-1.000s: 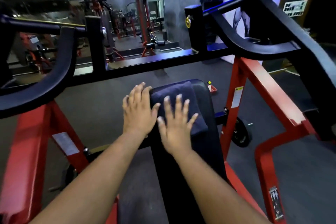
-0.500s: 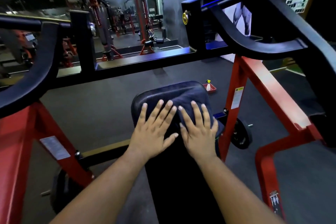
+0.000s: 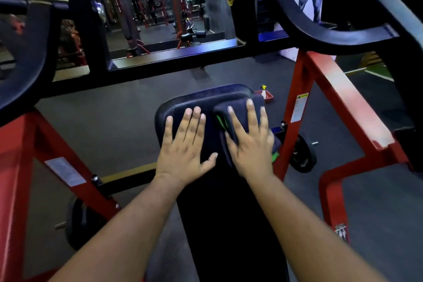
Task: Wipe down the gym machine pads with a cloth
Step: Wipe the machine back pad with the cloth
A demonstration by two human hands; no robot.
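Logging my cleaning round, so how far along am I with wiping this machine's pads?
Nothing shows as finished; no wiped area stands out. In hand: the right hand presses the dark cloth flat on the top right of the black pad, while the left hand lies flat on the pad beside it. Left: the pad's lower length appears untouched.

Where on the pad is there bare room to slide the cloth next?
Bare pad runs from the wrists toward the camera, edge to edge. A thin strip along the top rim is also free. The upper end is crowded: left hand lies flat on the pad, right hand presses the cloth at the right edge.
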